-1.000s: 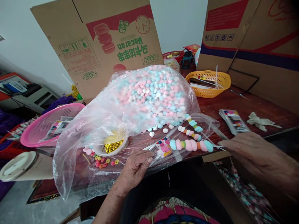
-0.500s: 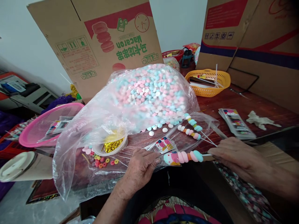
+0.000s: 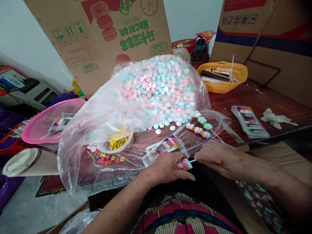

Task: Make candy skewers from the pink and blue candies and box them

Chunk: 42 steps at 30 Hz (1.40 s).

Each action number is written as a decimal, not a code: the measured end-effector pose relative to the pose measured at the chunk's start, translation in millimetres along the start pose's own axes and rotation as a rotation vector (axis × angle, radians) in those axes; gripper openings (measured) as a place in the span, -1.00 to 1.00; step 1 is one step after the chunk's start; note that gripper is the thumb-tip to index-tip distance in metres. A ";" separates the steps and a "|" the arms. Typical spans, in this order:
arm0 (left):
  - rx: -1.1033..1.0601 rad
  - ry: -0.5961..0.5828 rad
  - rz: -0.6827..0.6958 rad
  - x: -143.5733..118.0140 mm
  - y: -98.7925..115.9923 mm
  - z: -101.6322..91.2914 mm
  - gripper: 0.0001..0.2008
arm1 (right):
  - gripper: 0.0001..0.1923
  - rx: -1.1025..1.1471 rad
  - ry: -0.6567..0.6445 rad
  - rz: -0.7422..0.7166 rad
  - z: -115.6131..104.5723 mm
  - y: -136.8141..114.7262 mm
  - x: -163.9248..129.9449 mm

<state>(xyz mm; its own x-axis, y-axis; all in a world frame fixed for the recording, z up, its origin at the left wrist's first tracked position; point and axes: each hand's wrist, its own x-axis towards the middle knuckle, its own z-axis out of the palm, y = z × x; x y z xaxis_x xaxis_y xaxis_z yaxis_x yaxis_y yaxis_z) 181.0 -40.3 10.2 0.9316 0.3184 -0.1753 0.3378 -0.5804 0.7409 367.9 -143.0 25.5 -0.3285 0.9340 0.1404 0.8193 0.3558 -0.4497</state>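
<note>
My left hand [image 3: 168, 167] is closed around a marshmallow skewer [image 3: 185, 164], so only its pink, yellow and blue end shows. The white stick [image 3: 193, 160] comes out on the right, and the fingers of my right hand [image 3: 214, 157] pinch it. Under and behind my left hand lie printed plastic pouches [image 3: 171, 143]. Two more marshmallow skewers [image 3: 198, 130] rest on the clear plastic just beyond my right hand, their sticks pointing toward it. Whether a wrapper covers the held skewer is hard to make out.
A big clear bag [image 3: 156, 91] of pastel marshmallows fills the middle. Left of it are a bowl [image 3: 130, 143] of gold ties, loose candy rings [image 3: 107, 159] and a pink basket [image 3: 29, 133]. On the right stand a yellow basket [image 3: 240, 78] and a pouch stack [image 3: 251, 122]. Cardboard boxes [image 3: 107, 68] rise behind.
My left hand has moved right and now wraps over the skewer, whose marshmallows showed fully before. My right hand has shifted left along with the stick. The view has tilted slightly downward.
</note>
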 end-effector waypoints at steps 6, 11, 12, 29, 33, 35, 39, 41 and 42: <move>-0.158 -0.005 -0.028 -6.6 -3.0 -10.6 -0.23 | -0.76 0.008 -0.166 -0.011 17.5 -6.3 16.6; -0.064 -0.123 -0.085 -33.3 -13.1 -30.2 -0.60 | -0.73 0.140 -0.065 0.013 4.0 3.7 8.9; -0.084 -0.110 -0.085 -36.6 -14.0 -29.9 -0.65 | -0.75 0.167 -0.027 0.025 0.3 6.2 7.7; -0.687 0.023 -0.126 -61.7 -21.4 -17.9 -0.48 | -0.75 0.352 0.032 0.037 32.5 -16.4 44.7; -0.752 -0.129 -0.330 -79.9 -23.8 -26.4 -0.55 | -0.74 0.310 0.066 0.005 30.1 -18.9 50.6; -0.786 -0.107 -0.465 -80.8 -19.8 -18.7 -0.56 | -0.74 0.285 0.051 -0.014 33.8 -23.0 55.1; -0.767 0.107 -0.544 -73.7 -13.5 1.3 -0.61 | -0.79 0.307 0.114 0.044 43.7 -30.9 62.9; -0.737 0.293 -0.469 -70.4 -14.8 7.4 -0.64 | -0.79 0.398 0.204 0.200 49.0 -34.9 64.3; -0.708 0.379 -0.416 -69.3 -16.3 9.6 -0.65 | -0.75 0.461 0.193 0.266 52.5 -37.5 64.5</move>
<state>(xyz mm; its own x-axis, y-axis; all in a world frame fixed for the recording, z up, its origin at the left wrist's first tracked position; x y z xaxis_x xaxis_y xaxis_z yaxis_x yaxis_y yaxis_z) 112.2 -60.0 4.0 0.6038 0.6978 -0.3853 0.3589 0.1937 0.9131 291.4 -97.8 5.0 -0.0116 0.9940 0.1088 0.5580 0.0967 -0.8242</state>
